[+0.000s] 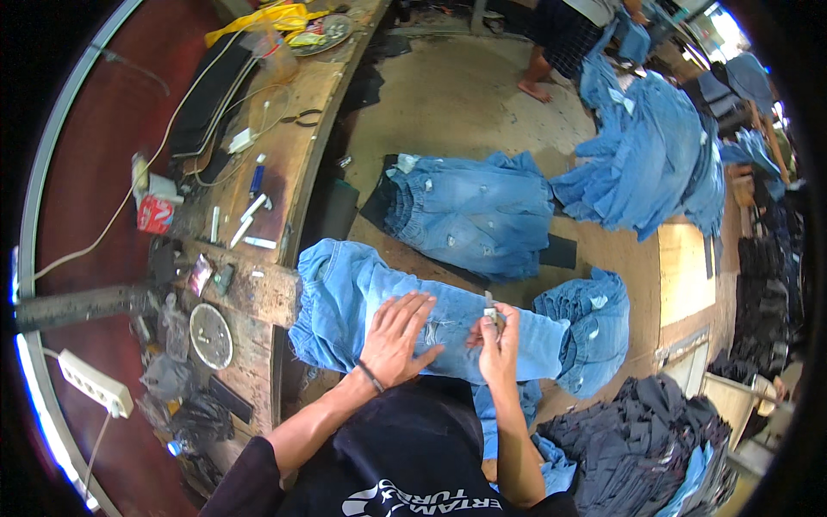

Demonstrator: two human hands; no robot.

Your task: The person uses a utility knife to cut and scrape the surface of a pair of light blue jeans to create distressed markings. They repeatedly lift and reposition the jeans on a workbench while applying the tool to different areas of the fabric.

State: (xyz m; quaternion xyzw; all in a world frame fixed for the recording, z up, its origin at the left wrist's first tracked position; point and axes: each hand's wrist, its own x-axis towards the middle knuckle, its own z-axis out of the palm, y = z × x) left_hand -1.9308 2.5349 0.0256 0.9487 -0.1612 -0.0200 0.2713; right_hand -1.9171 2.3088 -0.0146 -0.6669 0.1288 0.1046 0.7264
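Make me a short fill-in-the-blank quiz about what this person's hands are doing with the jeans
1. The left hand lies flat on a pair of light ____ jeans.
2. The right hand pinches a small metal ____.
3. The round metal lid lies to the person's ____.

Missing words: blue; tool; left

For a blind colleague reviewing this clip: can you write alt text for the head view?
A person's left hand presses flat on light blue jeans while the right hand holds a small metal tool against the fabric. More jeans lie piled around, beside a cluttered wooden workbench.
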